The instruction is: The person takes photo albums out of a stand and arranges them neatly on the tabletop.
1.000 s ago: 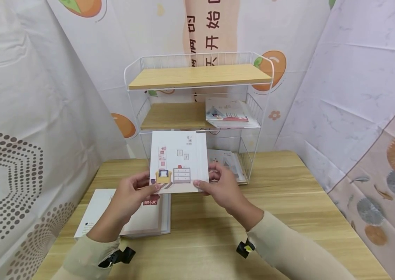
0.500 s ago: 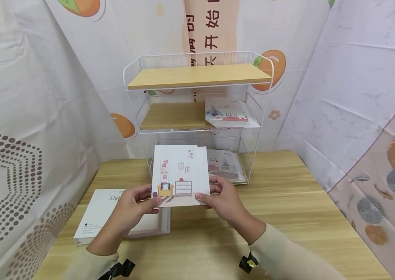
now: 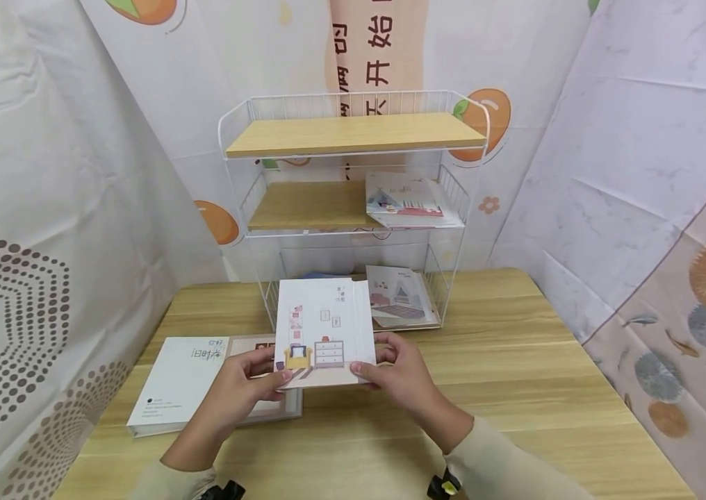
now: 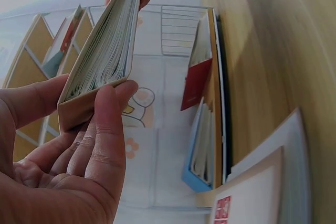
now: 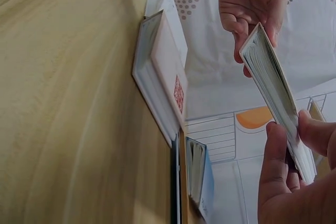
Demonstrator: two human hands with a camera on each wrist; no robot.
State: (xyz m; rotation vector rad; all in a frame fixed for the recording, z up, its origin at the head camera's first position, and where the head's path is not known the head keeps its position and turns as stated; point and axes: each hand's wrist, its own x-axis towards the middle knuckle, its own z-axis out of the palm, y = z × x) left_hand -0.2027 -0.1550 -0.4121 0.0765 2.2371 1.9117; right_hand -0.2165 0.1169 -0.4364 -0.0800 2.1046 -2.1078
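Together, a person's left hand (image 3: 251,375) and right hand (image 3: 399,367) are holding a small white album (image 3: 318,323) above the table (image 3: 515,389), just below the middle of the frame, its cover showing a yellow armchair and a chest of drawers. Both grips are pinching it by the sides near its lower corners, thumbs pressing on the cover and fingers curling beneath. In the left wrist view, the pages are spreading slightly between the covers.

Loose pages like these are probably calling for matched pressure from both thumbs, with the fingers bearing the weight from below and the cover lying level; squeezing harder on one side could be skewing the covers.

Behind the album, a white wire rack (image 3: 353,133) is standing on the table, a stack of booklets (image 3: 412,198) resting at the right of its middle shelf and a picture book (image 3: 401,295) lying lower right. A blue book (image 4: 195,184) is sitting on its bottom shelf. At lower left of the frame, a white book (image 3: 181,382) is lying by a pink book (image 5: 169,64) that the left arm is partly hiding.
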